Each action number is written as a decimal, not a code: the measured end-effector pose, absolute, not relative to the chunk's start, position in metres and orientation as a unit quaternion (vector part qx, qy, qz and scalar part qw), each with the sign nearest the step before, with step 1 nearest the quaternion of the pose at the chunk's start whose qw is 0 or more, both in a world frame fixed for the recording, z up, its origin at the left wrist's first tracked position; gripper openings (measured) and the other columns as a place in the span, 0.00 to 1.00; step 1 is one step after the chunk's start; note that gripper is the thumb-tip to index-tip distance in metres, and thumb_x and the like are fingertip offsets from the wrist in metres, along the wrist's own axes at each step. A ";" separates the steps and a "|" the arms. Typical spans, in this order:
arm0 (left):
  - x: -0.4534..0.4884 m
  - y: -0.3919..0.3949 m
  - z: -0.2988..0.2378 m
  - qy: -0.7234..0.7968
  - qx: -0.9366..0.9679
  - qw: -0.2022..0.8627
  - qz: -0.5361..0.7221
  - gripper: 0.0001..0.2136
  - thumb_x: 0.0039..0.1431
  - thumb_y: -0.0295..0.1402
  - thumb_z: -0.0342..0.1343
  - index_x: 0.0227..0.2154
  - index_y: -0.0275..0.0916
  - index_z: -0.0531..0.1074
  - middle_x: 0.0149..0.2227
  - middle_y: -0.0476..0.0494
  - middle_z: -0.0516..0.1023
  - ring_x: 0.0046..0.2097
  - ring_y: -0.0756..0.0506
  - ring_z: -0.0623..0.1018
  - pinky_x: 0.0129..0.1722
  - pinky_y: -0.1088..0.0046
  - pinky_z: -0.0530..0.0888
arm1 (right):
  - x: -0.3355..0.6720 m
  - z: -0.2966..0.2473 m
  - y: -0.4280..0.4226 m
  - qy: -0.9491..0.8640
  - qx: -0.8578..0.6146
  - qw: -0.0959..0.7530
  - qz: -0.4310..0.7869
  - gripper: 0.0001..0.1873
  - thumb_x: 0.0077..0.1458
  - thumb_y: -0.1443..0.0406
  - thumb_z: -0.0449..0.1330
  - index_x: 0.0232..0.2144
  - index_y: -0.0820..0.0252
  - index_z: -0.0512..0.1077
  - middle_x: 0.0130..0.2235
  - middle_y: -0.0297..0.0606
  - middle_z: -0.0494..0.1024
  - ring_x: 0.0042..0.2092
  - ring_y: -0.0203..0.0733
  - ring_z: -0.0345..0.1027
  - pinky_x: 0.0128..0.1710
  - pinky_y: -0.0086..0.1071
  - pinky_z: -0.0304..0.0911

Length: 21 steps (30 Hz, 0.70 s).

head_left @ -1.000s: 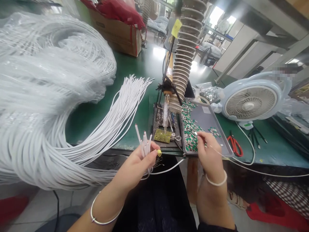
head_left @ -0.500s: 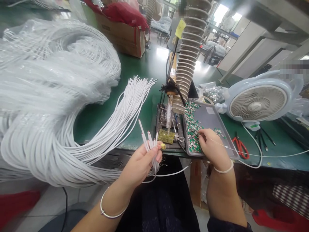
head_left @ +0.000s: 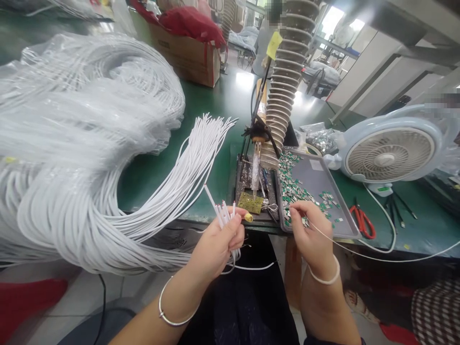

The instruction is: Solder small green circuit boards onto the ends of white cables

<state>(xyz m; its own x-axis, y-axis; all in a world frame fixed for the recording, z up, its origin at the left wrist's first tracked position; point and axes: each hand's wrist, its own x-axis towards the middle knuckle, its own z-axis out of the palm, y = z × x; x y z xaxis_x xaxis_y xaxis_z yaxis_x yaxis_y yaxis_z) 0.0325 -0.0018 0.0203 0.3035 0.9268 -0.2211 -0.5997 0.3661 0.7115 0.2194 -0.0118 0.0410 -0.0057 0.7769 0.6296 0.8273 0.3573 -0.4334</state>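
Observation:
My left hand (head_left: 217, 244) is closed round several white wire ends (head_left: 221, 213) that stick up above its fingers, at the front edge of the green bench. My right hand (head_left: 309, 230) is pinched at the near left corner of a grey metal tray (head_left: 316, 179). It touches the small green-and-silver parts (head_left: 289, 191) strewn along the tray's left side. A thin strand (head_left: 345, 244) runs from that hand off to the right; what the fingertips grip is too small to make out. A soldering iron (head_left: 256, 165) hangs upright over a yellowed sponge (head_left: 250, 202), between the two hands.
A big coil of white wires (head_left: 82, 158), partly in clear plastic, fills the left of the green bench (head_left: 215, 100). A ribbed grey hose (head_left: 285, 81) rises behind the tray. A small fan (head_left: 390, 153) and red-handled cutters (head_left: 362, 221) lie to the right. A cardboard box (head_left: 187, 55) stands at the back.
My right hand has slid from the middle of the tray's left side down to its near left corner. My left hand has stayed closed on the wire ends.

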 end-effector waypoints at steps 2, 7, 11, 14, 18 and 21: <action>0.033 -0.003 0.021 0.301 0.245 0.764 0.515 0.14 0.46 0.39 0.64 0.31 0.37 0.69 0.19 0.56 0.62 0.18 0.58 0.56 0.19 0.80 0.51 | 0.213 0.039 -0.014 -0.715 -0.549 0.432 -0.017 0.05 0.57 0.70 0.53 0.33 0.58 0.67 0.30 0.34 0.72 0.32 0.36 0.66 0.32 0.30 0.63; 0.034 -0.003 0.021 0.297 0.236 0.767 0.517 0.11 0.49 0.36 0.63 0.28 0.36 0.67 0.20 0.57 0.62 0.18 0.59 0.55 0.18 0.80 0.50 | 0.202 0.036 -0.018 -0.727 -0.515 0.455 0.011 0.07 0.56 0.72 0.52 0.34 0.57 0.66 0.32 0.35 0.72 0.35 0.37 0.67 0.36 0.32 0.63; 0.036 -0.004 0.021 0.308 0.252 0.771 0.498 0.10 0.48 0.31 0.63 0.28 0.36 0.67 0.18 0.59 0.58 0.18 0.58 0.55 0.19 0.80 0.51 | 0.195 0.035 -0.019 -0.734 -0.490 0.469 0.037 0.07 0.56 0.74 0.52 0.34 0.58 0.65 0.32 0.35 0.70 0.36 0.37 0.65 0.37 0.33 0.62; 0.038 -0.005 0.022 0.321 0.256 0.768 0.492 0.13 0.46 0.33 0.64 0.31 0.35 0.67 0.19 0.58 0.60 0.19 0.58 0.56 0.19 0.80 0.51 | 0.191 0.034 -0.019 -0.733 -0.485 0.474 0.043 0.07 0.56 0.74 0.52 0.33 0.58 0.65 0.31 0.34 0.68 0.34 0.37 0.63 0.35 0.33 0.61; 0.042 -0.007 0.024 0.337 0.241 0.757 0.506 0.16 0.46 0.35 0.64 0.33 0.34 0.66 0.18 0.60 0.59 0.18 0.59 0.55 0.18 0.80 0.50 | 0.187 0.032 -0.020 -0.723 -0.491 0.482 0.056 0.07 0.56 0.74 0.52 0.33 0.58 0.65 0.30 0.33 0.68 0.32 0.35 0.62 0.32 0.31 0.60; 0.043 -0.008 0.023 0.346 0.249 0.742 0.518 0.14 0.49 0.36 0.62 0.33 0.35 0.66 0.16 0.61 0.57 0.17 0.58 0.53 0.18 0.80 0.49 | 0.184 0.031 -0.021 -0.720 -0.490 0.488 0.059 0.07 0.55 0.74 0.52 0.33 0.57 0.65 0.30 0.33 0.68 0.32 0.35 0.63 0.32 0.31 0.61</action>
<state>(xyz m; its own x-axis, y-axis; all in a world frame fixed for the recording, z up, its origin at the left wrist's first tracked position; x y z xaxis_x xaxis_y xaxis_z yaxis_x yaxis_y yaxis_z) 0.0435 -0.0076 0.0235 0.2240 0.9404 -0.2557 -0.5958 0.3398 0.7277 0.1837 -0.0206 0.0308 -0.0437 0.7628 0.6451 0.6484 0.5129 -0.5626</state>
